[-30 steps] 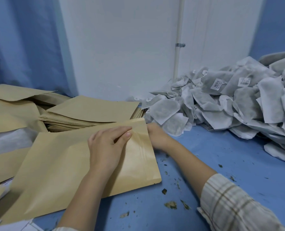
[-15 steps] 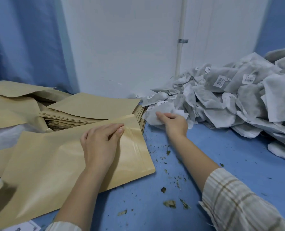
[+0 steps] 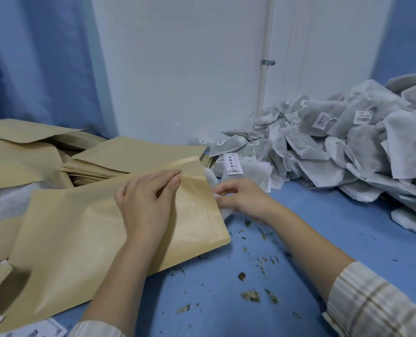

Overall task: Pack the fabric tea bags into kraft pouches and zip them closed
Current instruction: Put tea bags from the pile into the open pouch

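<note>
Kraft pouch [image 3: 100,242]: large, flat, tan; lies on the blue worktop [image 3: 226,300] toward its left side, mouth end pointing right, zip strip running along that end.
Left hand [image 3: 146,203]: rests on the upper face of the kraft pouch near the mouth; thumb and curled fingers [image 3: 175,181] pinch the top layer at the opening and lift it slightly.
Right hand [image 3: 244,199]: just beside the pouch mouth, fingers closed on a white fabric tea bag [image 3: 222,210] whose edge touches the open end; how far the bag is inside cannot be told.
Tea bag heap [image 3: 348,152]: grey-white fabric bags, several with small printed labels, piled along the right and far edge of the worktop against the white wall [image 3: 177,69].
Labelled tea bag [image 3: 246,170]: at the near left foot of the heap, bearing an upright white tag with dark characters.
Pouch stack [image 3: 119,161]: flat kraft pouches at the far left of the worktop, behind the held pouch.
Leaf fragments [image 3: 250,295]: scattered on the worktop near its front edge, between the forearms.
Sleeve [image 3: 372,307]: pale checked cloth on the right forearm.
</note>
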A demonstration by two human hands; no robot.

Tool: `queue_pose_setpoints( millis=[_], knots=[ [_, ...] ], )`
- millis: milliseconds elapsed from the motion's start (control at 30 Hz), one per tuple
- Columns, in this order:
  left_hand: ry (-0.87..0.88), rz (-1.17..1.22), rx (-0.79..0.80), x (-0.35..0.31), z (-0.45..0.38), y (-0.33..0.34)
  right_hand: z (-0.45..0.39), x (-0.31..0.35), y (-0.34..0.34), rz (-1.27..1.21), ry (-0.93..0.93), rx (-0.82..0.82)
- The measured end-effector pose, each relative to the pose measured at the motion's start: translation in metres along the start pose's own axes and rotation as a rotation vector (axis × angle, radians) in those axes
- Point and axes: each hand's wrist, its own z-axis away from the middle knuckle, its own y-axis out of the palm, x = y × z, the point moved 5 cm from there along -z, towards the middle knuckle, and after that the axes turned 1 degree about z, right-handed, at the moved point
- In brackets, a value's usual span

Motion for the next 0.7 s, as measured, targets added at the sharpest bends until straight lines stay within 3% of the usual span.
queue_pose_setpoints(
  millis=[133,233,333,433,500,567,633,700],
  knots=[
    [0.043,0.101,0.099,-0.012,0.004,0.008,-0.012,0.011,0.03,0.067,0.088,0.054],
    [0.03,0.122,0.115,-0.013,0.008,0.011,-0.011,0.002,0.042,0.151,0.258,0.233],
    [0.023,0.11,0.108,-0.008,0.007,0.012,-0.01,0.004,0.04,0.193,0.24,0.249],
    [0.026,0.05,0.105,-0.005,0.007,0.012,-0.009,0.01,0.017,0.113,0.038,0.035],
    [0.019,0.026,0.096,-0.003,0.007,0.012,-0.009,-0.001,-0.015,0.086,0.003,-0.241],
    [0.014,0.022,0.09,-0.002,0.008,0.012,-0.008,-0.015,-0.049,0.513,0.054,-0.529],
    [0.014,0.021,0.087,-0.001,0.007,0.013,-0.01,-0.03,-0.068,0.904,0.148,-0.568],
    [0.012,0.022,0.085,0.0,0.007,0.014,-0.014,-0.044,-0.074,1.036,0.21,-0.504]
  ],
)
